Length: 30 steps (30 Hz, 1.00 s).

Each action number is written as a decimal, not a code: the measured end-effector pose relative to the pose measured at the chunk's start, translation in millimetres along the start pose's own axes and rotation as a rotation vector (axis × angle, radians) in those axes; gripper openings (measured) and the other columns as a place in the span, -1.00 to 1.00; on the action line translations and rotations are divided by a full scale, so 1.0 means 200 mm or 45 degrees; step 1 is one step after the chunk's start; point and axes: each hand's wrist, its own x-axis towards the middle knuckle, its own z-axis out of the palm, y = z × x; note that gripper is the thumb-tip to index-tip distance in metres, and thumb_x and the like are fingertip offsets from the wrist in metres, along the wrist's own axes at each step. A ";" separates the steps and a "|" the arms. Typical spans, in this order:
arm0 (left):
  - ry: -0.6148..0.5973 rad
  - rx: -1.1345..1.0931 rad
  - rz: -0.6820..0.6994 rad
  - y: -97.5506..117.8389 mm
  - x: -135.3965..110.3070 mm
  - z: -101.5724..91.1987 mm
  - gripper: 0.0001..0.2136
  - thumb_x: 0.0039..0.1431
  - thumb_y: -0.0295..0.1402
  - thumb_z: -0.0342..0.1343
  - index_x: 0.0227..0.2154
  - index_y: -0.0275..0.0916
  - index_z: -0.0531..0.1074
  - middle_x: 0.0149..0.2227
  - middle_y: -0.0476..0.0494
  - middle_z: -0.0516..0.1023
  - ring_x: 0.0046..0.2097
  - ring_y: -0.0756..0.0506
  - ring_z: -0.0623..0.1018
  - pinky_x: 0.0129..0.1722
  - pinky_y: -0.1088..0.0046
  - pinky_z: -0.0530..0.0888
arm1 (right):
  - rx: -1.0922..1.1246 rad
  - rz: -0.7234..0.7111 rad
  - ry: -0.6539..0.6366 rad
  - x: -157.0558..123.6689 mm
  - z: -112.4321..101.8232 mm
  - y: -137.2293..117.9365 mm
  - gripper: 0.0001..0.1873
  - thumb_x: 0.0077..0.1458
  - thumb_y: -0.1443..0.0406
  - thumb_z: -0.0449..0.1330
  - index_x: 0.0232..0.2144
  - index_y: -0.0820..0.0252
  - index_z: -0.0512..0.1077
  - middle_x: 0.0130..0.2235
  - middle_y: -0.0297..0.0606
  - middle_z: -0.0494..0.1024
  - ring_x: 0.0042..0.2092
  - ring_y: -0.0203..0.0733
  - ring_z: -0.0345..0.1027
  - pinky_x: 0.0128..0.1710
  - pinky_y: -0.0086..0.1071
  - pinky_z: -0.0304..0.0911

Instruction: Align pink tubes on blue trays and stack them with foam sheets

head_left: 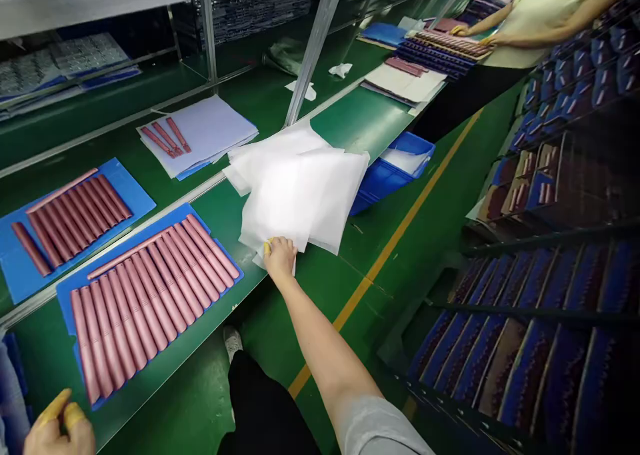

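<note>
My right hand [279,255] reaches out over the green bench edge and pinches the near corner of a stack of thin white sheets [300,188]. My left hand [59,428] sits at the bottom left corner with yellow finger cots, fingers curled, close to the near blue tray [67,295] that carries a row of several pink tubes [150,295]. Nothing shows in the left hand.
A second blue tray of pink tubes [70,218] lies further back. White paper with three tubes [200,132] sits behind it. A blue bin [395,165] stands past the sheets. Another person [540,22] works at the far end. Racks of trays [525,348] fill the right.
</note>
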 end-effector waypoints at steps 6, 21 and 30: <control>-0.343 -0.438 0.043 0.72 -0.14 0.04 -0.60 0.24 0.03 0.14 -0.01 -0.06 0.62 0.07 -0.25 0.70 0.09 -0.39 0.68 0.16 -0.01 0.60 | 0.210 -0.200 0.171 -0.11 -0.27 -0.09 -0.70 0.44 0.26 0.04 -0.13 0.19 0.57 -0.05 0.00 0.58 0.05 0.11 0.33 0.12 -0.06 0.27; -1.145 -0.486 0.922 1.20 -0.03 -0.87 -0.61 0.41 -0.18 0.16 -0.53 -0.24 0.35 -0.43 -0.04 0.39 -0.34 -0.02 0.38 -0.30 0.45 0.29 | 0.633 -1.404 -0.208 -0.89 -0.73 -0.78 -0.30 0.32 0.28 0.28 0.45 -0.02 0.30 0.28 0.00 0.53 0.29 0.26 0.44 0.32 0.26 0.38; -0.719 -0.306 0.430 0.35 -0.02 -1.58 -0.83 0.19 -0.31 0.19 -0.21 -0.15 0.63 -0.15 -0.13 0.61 -0.10 -0.18 0.58 -0.10 0.38 0.44 | 0.130 -1.977 -0.693 -0.87 -0.64 -1.43 -0.76 0.32 0.46 0.08 -0.32 0.11 0.48 -0.30 -0.22 0.61 -0.25 -0.10 0.46 -0.11 -0.18 0.35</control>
